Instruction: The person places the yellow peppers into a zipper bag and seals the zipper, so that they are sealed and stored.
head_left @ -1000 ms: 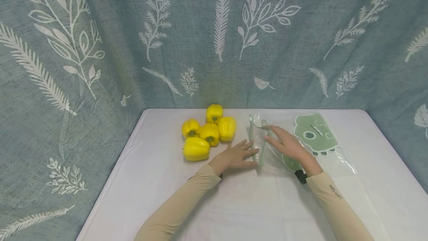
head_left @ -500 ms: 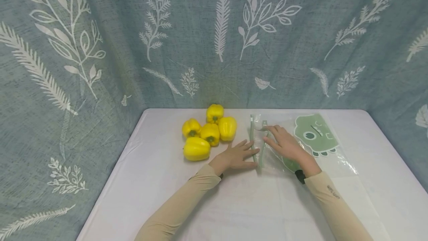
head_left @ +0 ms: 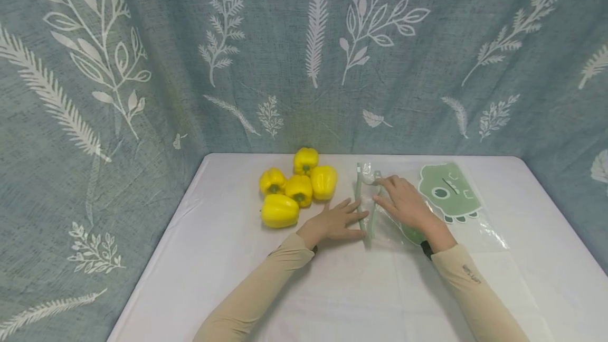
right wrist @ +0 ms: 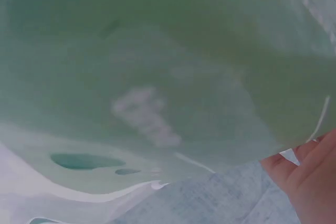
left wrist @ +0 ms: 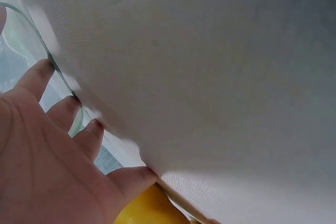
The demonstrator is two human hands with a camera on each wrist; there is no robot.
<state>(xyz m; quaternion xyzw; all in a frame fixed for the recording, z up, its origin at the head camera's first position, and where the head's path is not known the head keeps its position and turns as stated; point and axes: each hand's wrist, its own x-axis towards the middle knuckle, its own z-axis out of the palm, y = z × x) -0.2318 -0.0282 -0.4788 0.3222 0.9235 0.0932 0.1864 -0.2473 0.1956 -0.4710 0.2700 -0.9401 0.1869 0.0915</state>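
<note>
Bag (head_left: 437, 181), pressed at nine o'clock by the spread left hand (head_left: 336, 220), could be dragged askew by the right hand (head_left: 407, 206) (grip indiscernible) if pressure were eased.

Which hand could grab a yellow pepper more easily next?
Probably the left hand: it lies close to the yellow peppers. The right hand is farther from them, over the plastic bag.
</note>
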